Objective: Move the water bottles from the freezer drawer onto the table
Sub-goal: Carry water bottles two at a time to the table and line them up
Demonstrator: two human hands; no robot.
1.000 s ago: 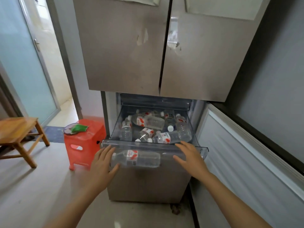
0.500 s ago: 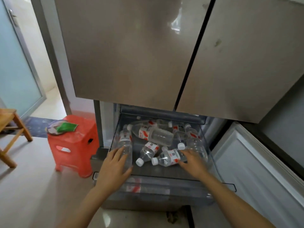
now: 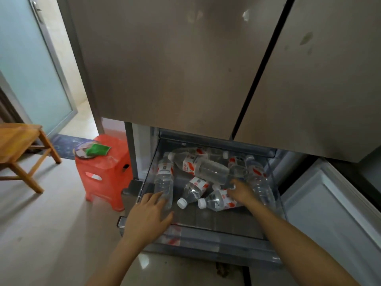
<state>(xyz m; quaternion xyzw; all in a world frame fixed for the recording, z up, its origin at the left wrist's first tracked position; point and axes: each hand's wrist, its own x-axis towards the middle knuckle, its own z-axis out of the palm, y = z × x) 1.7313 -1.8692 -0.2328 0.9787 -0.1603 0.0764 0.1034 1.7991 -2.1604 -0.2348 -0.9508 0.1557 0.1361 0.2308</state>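
Observation:
The clear freezer drawer [image 3: 216, 222] is pulled out under the fridge doors and holds several clear water bottles with red-and-white labels and white caps. My left hand [image 3: 147, 216] reaches in at the left, fingers spread, touching the base of a bottle [image 3: 164, 180] that lies lengthwise. My right hand [image 3: 242, 191] lies over a bottle [image 3: 216, 200] lying on its side, cap towards me, with the fingers curled on it. A big bottle [image 3: 203, 167] lies across the back. The wooden table [image 3: 17, 139] stands at the far left.
A red plastic stool [image 3: 107, 174] with a plate and a green cloth [image 3: 97, 150] stands just left of the fridge. The closed upper fridge doors [image 3: 185, 69] overhang the drawer. The open white freezer door [image 3: 334, 207] stands at the right. A lower compartment front [image 3: 195, 246] shows another bottle.
Both hands have gone from the drawer's front edge into the drawer. The left now touches the left bottle, and the right has settled on the side-lying bottle. The view has moved closer.

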